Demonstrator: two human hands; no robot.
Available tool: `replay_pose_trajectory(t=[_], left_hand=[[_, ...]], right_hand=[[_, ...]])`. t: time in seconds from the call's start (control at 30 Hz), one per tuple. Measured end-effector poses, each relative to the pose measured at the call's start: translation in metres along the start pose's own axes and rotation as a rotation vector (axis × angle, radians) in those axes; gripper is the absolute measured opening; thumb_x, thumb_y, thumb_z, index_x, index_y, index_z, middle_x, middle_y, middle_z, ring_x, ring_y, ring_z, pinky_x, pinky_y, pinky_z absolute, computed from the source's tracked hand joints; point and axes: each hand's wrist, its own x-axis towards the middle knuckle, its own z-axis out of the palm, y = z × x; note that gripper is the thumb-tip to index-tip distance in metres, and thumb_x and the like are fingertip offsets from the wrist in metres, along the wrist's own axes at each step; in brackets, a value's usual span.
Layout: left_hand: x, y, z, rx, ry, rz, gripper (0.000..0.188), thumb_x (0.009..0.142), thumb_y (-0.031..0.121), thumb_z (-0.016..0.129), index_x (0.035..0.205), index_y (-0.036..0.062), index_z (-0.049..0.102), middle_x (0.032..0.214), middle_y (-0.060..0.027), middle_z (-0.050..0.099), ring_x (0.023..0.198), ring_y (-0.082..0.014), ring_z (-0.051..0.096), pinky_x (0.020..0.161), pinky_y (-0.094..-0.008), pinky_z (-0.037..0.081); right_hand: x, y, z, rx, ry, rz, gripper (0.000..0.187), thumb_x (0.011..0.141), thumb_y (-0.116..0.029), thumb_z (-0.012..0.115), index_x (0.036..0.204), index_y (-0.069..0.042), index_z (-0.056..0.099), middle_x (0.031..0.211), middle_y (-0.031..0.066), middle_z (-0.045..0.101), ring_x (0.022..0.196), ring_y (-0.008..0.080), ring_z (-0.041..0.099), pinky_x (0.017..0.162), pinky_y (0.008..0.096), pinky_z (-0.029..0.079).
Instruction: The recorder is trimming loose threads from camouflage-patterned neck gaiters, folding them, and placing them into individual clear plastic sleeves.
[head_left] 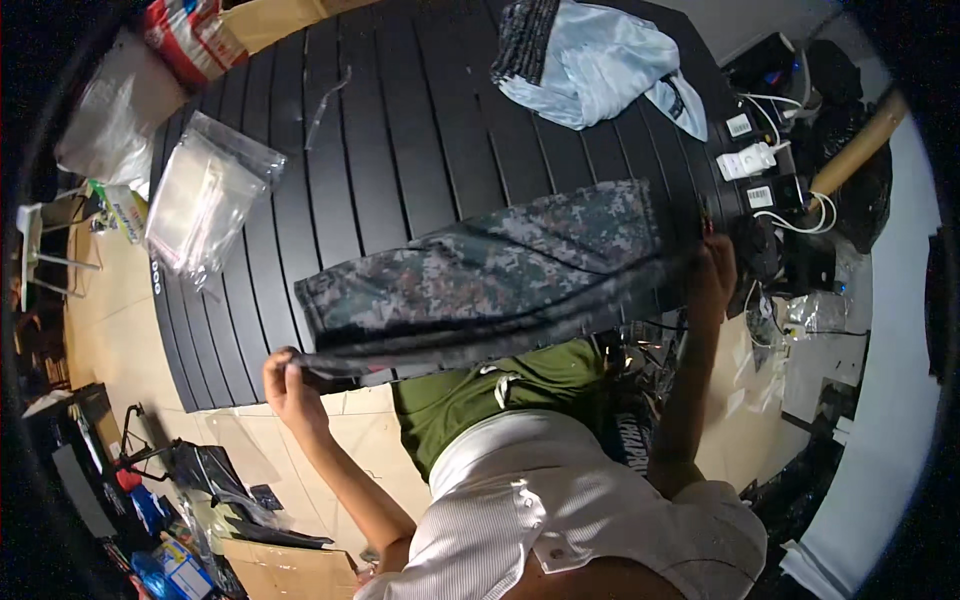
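Note:
A long piece of camouflage cloth (500, 255) in green, grey and brown lies across the slatted black table in front of me. It looks doubled over, but I cannot tell which garment it is. My left hand (292, 385) pinches the near left corner of its near layer. At the other end my right hand (712, 275) is closed on the near right corner, slightly smeared by motion. Between my hands the near edge is stretched, lifted and blurred, close to my waist.
Slatted black table (370, 190) spans the front. Clear plastic bags (205, 200) lie at its left; a light blue cloth bundle (605, 65) sits at the far right. White chargers with cables (748, 160) line the right edge. A cardboard box (285, 570) stands on the floor at lower left.

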Motion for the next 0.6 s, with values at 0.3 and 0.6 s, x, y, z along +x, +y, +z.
replay_pose_trajectory(t=[0.3, 0.6], left_hand=[[0.054, -0.023, 0.048, 0.606, 0.219, 0.112, 0.024, 0.091, 0.022, 0.050, 0.098, -0.0001, 0.055, 0.078, -0.0013, 0.054, 0.069, -0.0064, 0.045, 0.061, -0.0195, 0.037], [0.065, -0.019, 0.053, 0.978, 0.261, 0.163, 0.026, 0.089, 0.025, 0.053, 0.102, 0.0024, 0.056, 0.061, -0.0069, 0.054, 0.052, -0.0087, 0.042, 0.047, -0.0252, 0.036]], right_hand=[[0.038, -0.042, 0.082, -0.513, -0.002, -0.378, 0.019, 0.086, -0.017, 0.055, 0.099, -0.003, 0.054, 0.080, 0.0030, 0.057, 0.077, 0.0078, 0.053, 0.069, 0.0219, 0.040], [0.054, -0.020, 0.096, -0.427, -0.028, -0.193, 0.019, 0.081, -0.014, 0.061, 0.097, -0.005, 0.055, 0.067, 0.0085, 0.057, 0.055, 0.0193, 0.054, 0.051, 0.0296, 0.041]])
